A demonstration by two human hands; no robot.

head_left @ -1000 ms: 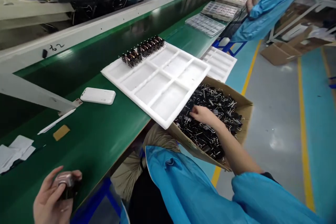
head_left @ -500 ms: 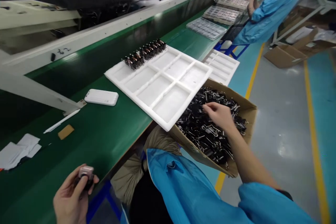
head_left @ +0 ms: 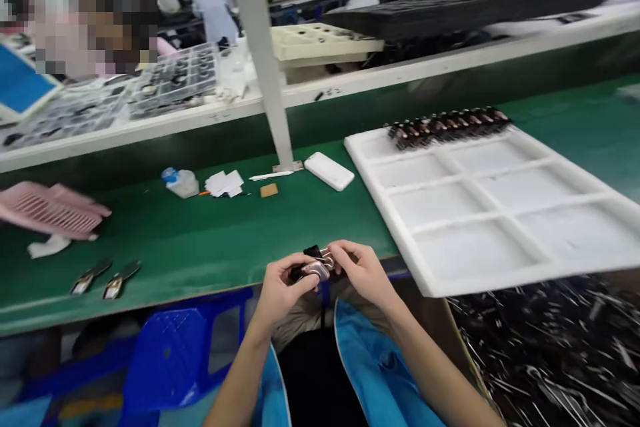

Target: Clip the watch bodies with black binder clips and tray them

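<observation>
Green belt of a long factory work line runs across the view, with a grey post standing on it and shelves of trays behind. Just in front of the belt's near edge, above the person's lap, both hands meet around one small part. The left hand is curled closed on a small shiny metal piece, thumb on top. The right hand pinches a black clip against that piece with closed fingertips. Both things are touching each other, and the fingers hide most of them.

I judge the piece to be light and stiff, with a smooth surface that may slip, so holding it by the edges between thumb and fingers seems safest. A clip of this kind has a strong spring and thin wire handles; probably it is best taken by the handles, and it could snap shut if the fingers slide.

To the right lies a white foam tray, with a row of finished dark parts in its far compartment. A box of loose black clips sits low on the right. On the belt also rest a white phone-like case, a pink comb-like rack and two metal tweezers.
</observation>
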